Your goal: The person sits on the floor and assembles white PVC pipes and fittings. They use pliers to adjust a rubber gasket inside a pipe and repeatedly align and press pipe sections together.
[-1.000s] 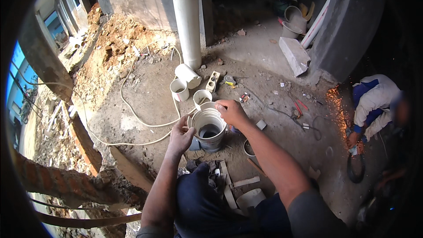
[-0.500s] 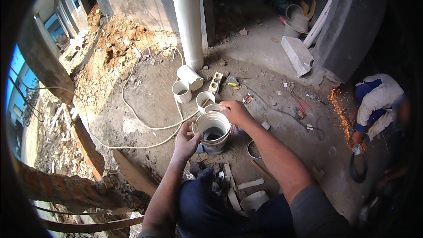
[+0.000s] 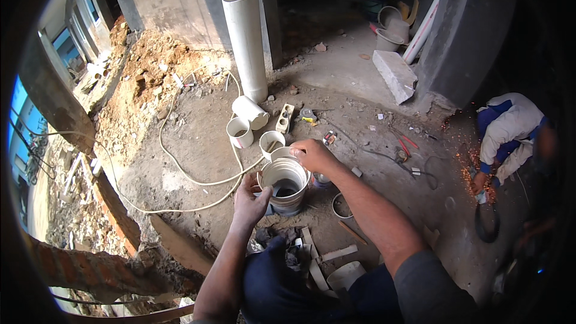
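A short white plastic pipe fitting (image 3: 288,205), open at the top and grey lower down, stands upright on the dirt floor in front of me. My left hand (image 3: 249,199) is at its left side, with thumb and fingers curled against the rim. At the far side of the rim, my right hand (image 3: 313,155) pinches a thin curved white plastic strip (image 3: 283,152). Just behind stands a small white pipe piece (image 3: 273,139) with a stick-like thing inside. The fingertips of my right hand are partly hidden.
A tall white pipe (image 3: 246,48) stands behind more white pipe pieces (image 3: 241,136). A pale hose (image 3: 180,171) loops across the left floor. A power strip (image 3: 285,118) and tape measure (image 3: 308,115) lie ahead. At right, a crouching person (image 3: 513,132) works amid flying sparks (image 3: 471,174).
The view has turned a little to the right. My hands remain at the fitting, the left thumb slightly lower against it. The co-worker's spark spray has become shorter.
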Demonstrator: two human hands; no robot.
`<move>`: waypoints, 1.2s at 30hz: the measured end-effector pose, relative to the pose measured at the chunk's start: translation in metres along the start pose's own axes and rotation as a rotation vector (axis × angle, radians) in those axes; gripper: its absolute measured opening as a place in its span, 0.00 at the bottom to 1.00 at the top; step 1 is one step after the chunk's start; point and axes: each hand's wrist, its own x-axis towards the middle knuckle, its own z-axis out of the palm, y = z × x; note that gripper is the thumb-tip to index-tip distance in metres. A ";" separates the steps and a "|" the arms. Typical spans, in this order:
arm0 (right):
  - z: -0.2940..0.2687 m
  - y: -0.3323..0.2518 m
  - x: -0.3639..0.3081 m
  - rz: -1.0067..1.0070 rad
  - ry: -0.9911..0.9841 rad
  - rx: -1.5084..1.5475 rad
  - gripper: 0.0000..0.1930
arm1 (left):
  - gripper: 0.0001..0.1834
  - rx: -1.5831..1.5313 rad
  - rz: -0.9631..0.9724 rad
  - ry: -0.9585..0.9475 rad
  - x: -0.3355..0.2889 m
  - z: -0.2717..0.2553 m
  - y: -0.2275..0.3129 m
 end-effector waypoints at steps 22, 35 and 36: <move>-0.018 -0.044 -0.016 -0.401 -0.051 -0.045 0.16 | 0.24 -0.142 0.192 -0.076 -0.005 0.010 0.033; 0.000 -0.004 0.008 0.029 0.244 -0.037 0.21 | 0.26 0.269 0.008 0.017 -0.020 0.011 0.043; 0.007 0.000 0.008 0.028 0.260 -0.041 0.22 | 0.27 0.353 0.005 0.032 -0.021 0.010 0.040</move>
